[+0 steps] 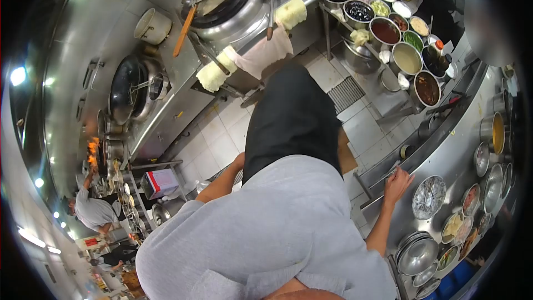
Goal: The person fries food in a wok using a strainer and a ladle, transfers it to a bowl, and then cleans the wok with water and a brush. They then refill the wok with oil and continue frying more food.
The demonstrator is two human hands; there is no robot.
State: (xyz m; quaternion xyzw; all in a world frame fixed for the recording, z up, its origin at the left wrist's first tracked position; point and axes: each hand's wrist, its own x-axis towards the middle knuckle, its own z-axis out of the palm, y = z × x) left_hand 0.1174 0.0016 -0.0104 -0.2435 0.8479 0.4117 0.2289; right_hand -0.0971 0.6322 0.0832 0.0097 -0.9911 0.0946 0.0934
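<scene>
My right hand (397,184) is at the near edge of the steel counter on the right, fingers partly spread, with no object visible in it. The nearest thing to it is a round metal bowl (429,197) with a shiny, crumpled-looking inside. On the other side, my left hand (240,161) hangs by my hip against the black trousers. Its fingers are mostly hidden, so I cannot make out whether it holds anything.
Ahead is a wok stove with a wok (215,1), a ladle (271,11) and a pink cloth (265,53). Sauce pots (408,58) crowd a stand at front right. Stacked metal bowls (416,253) sit on the right counter. Far left, a co-worker (97,211) stands near flames (93,153).
</scene>
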